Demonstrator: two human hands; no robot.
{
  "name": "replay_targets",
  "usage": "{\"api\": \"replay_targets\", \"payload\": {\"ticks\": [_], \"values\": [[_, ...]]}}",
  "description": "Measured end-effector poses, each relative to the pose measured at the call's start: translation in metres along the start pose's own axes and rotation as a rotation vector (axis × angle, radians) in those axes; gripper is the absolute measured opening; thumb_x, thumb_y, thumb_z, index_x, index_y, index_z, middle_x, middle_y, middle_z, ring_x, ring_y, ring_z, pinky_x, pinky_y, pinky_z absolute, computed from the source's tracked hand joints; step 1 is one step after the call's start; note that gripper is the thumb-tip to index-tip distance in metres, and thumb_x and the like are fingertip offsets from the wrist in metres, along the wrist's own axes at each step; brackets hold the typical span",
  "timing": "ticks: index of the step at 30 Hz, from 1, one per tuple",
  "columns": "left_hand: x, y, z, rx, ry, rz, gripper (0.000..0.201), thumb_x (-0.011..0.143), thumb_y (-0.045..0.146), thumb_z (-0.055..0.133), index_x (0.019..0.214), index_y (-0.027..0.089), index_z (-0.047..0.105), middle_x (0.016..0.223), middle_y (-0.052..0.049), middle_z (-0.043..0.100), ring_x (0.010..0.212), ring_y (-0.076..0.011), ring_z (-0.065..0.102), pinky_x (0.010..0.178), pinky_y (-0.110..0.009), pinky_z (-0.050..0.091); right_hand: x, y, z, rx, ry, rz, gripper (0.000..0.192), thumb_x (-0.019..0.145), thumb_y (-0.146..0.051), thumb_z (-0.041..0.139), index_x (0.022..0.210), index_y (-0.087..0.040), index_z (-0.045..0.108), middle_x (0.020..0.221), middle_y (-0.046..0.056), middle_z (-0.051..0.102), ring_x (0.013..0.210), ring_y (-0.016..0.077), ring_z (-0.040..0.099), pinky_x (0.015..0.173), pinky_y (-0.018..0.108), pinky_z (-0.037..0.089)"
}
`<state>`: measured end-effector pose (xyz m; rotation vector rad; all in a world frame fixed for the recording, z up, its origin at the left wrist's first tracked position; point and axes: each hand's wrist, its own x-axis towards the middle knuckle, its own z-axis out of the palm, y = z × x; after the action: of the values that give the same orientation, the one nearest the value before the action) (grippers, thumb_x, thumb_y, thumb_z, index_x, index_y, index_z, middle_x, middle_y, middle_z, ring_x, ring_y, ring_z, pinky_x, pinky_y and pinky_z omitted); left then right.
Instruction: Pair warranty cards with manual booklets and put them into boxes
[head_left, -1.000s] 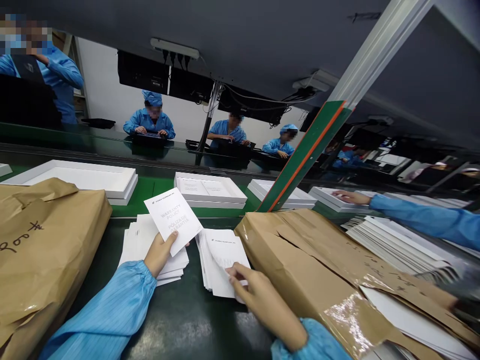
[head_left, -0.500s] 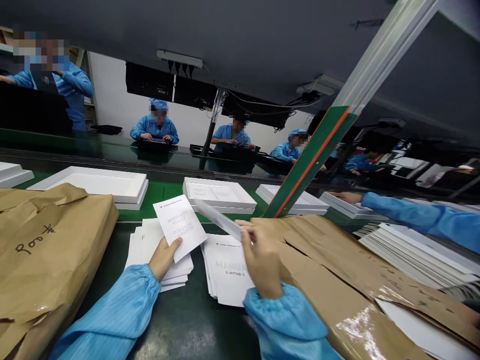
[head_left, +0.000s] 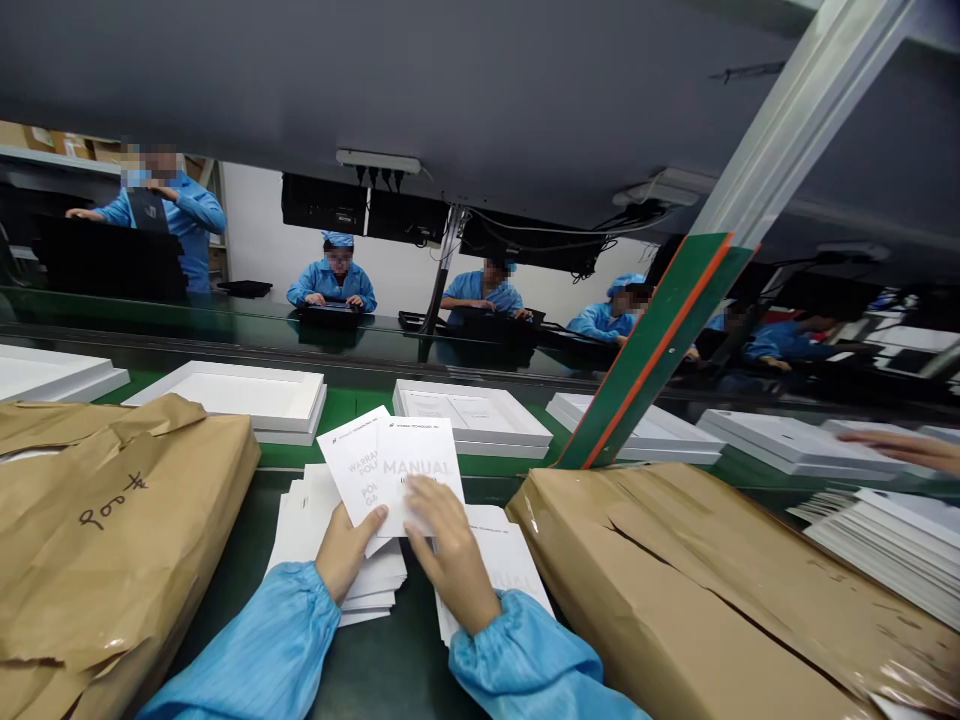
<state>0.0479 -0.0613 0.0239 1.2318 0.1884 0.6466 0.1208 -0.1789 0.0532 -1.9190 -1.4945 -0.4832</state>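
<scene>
My left hand [head_left: 346,548] holds up a white warranty leaflet [head_left: 354,463] by its lower edge. My right hand [head_left: 448,548] presses a white booklet marked MANUAL [head_left: 418,462] against the front of that leaflet, overlapping it. Below the hands lie two piles on the dark bench: a stack of warranty leaflets [head_left: 301,512] on the left and a stack of manuals [head_left: 504,560] on the right, partly hidden by my right wrist. Both my sleeves are blue.
Brown paper packages sit at left [head_left: 112,530] and right [head_left: 697,590]. White trays [head_left: 480,418] ride a green belt [head_left: 352,405] behind. A green-orange post [head_left: 660,340] slants up at right. A co-worker's hand [head_left: 900,447] reaches over white stacks [head_left: 892,535]. Other people in blue work beyond.
My right hand lifted a manual off the right pile and carried it left onto the warranty leaflet held by my left hand. The view tilted down and shifted right.
</scene>
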Motion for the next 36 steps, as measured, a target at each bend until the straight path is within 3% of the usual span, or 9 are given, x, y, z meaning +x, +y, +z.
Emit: {"api": "replay_targets", "payload": {"ticks": [2,4,7,10,13,15,20,30,36], "values": [[-0.001,0.001,0.001,0.045,0.04,-0.007,0.043,0.067,0.029,0.051,0.105,0.01,0.044,0.106,-0.01,0.051,0.098,-0.0199,0.045,0.087,-0.033,0.034,0.001,0.015,0.0,0.089,0.145,0.18,0.036,0.075,-0.023,0.038,0.109,-0.017,0.032,0.117,0.01,0.035,0.111,0.018,0.026,0.091,0.039,0.022],[-0.001,0.004,0.002,0.106,0.083,-0.008,0.044,0.066,0.03,0.051,0.104,0.01,0.045,0.106,-0.01,0.05,0.1,-0.0207,0.044,0.088,-0.034,0.032,0.002,0.026,0.001,0.286,0.201,0.363,0.047,0.073,-0.029,0.041,0.115,-0.016,0.022,0.119,0.012,0.031,0.11,0.0191,0.028,0.087,0.037,0.028],[-0.001,0.012,0.002,0.182,0.139,0.017,0.044,0.066,0.033,0.051,0.104,0.011,0.045,0.107,-0.009,0.05,0.103,-0.0205,0.041,0.087,-0.031,0.032,0.003,0.032,0.003,0.763,0.013,0.591,0.047,0.073,-0.038,0.039,0.112,-0.017,0.026,0.107,0.012,0.045,0.088,0.018,0.049,0.065,0.03,0.042],[0.0,0.021,-0.002,0.153,0.067,-0.121,0.047,0.068,0.04,0.045,0.107,0.014,0.039,0.103,-0.011,0.052,0.09,-0.0213,0.05,0.07,-0.03,0.043,0.001,0.03,0.006,1.111,-0.214,0.713,0.042,0.071,-0.043,0.041,0.1,-0.014,0.038,0.073,0.006,0.058,0.049,0.0107,0.053,0.04,0.021,0.036],[0.002,0.026,-0.01,0.097,-0.07,-0.378,0.05,0.066,0.043,0.046,0.107,0.015,0.035,0.096,-0.011,0.054,0.066,-0.0179,0.057,0.052,-0.026,0.043,-0.001,0.029,0.01,1.182,-0.204,0.714,0.039,0.068,-0.043,0.046,0.093,-0.013,0.041,0.057,0.001,0.055,0.039,0.0081,0.049,0.036,0.018,0.03],[0.003,0.024,-0.015,0.097,-0.11,-0.423,0.051,0.063,0.04,0.052,0.103,0.015,0.035,0.088,-0.01,0.057,0.061,-0.015,0.057,0.051,-0.023,0.041,-0.002,0.031,0.012,1.173,-0.19,0.71,0.038,0.068,-0.042,0.046,0.091,-0.013,0.041,0.058,0.001,0.056,0.041,0.0085,0.051,0.037,0.018,0.03],[0.006,0.016,-0.02,0.206,-0.206,-0.306,0.043,0.063,0.041,0.052,0.091,0.01,0.041,0.049,-0.001,0.055,0.043,-0.0082,0.047,0.043,-0.019,0.033,-0.003,0.036,0.015,1.143,-0.186,0.683,0.036,0.068,-0.04,0.047,0.091,-0.012,0.042,0.058,0.002,0.056,0.042,0.0081,0.051,0.037,0.017,0.03],[0.006,0.015,-0.018,0.201,-0.233,-0.221,0.036,0.063,0.041,0.05,0.083,0.012,0.042,0.064,-0.003,0.056,0.044,-0.0068,0.045,0.043,-0.019,0.03,-0.006,0.038,0.018,1.154,-0.169,0.644,0.036,0.069,-0.037,0.048,0.093,-0.011,0.042,0.06,0.002,0.057,0.042,0.0068,0.05,0.037,0.017,0.031],[0.004,0.017,-0.015,0.127,-0.126,-0.269,0.041,0.066,0.047,0.043,0.088,0.012,0.041,0.055,-0.002,0.055,0.042,-0.0082,0.045,0.042,-0.02,0.031,-0.006,0.037,0.015,1.122,-0.235,0.597,0.032,0.073,-0.038,0.041,0.09,-0.011,0.043,0.052,0.0,0.055,0.032,0.0034,0.042,0.03,0.014,0.023]]}}
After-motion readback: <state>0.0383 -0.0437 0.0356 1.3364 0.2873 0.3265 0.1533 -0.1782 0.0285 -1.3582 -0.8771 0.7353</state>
